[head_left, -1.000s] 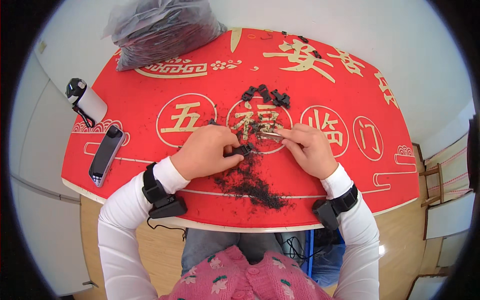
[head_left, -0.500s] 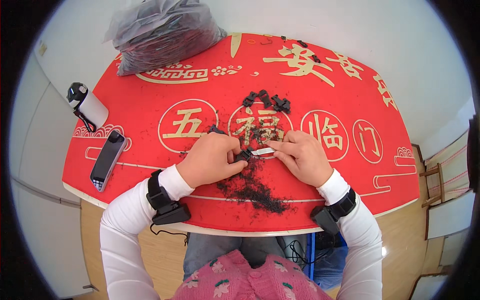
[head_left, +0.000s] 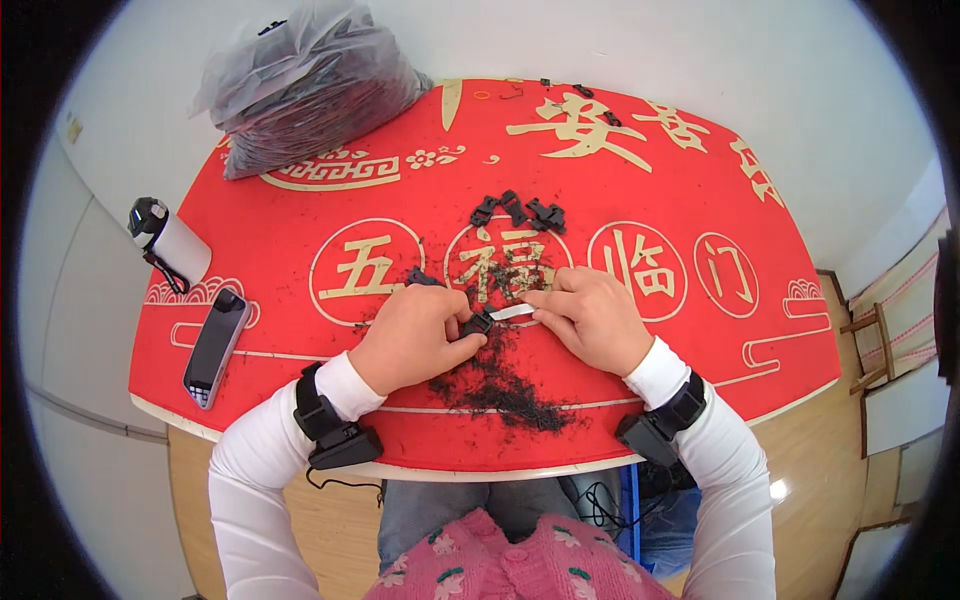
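My left hand pinches a small black plastic buckle between thumb and fingers over the middle of the red table. A short silvery blade is held in my right hand, its tip up against the buckle's right side. Fine black shavings lie in a heap below the hands and are scattered around them. Just beyond my left knuckles lies another dark piece, partly hidden by the hand. Farther back sits a small group of black buckles.
A large translucent bag full of dark items stands at the back left. Along the left side are a white bottle with a black lid and a phone. Small black pieces lie near the far edge of the red tabletop.
The whole view has shifted slightly. Both hands keep their grips, and the blade stays against the buckle, now tilted a little differently.
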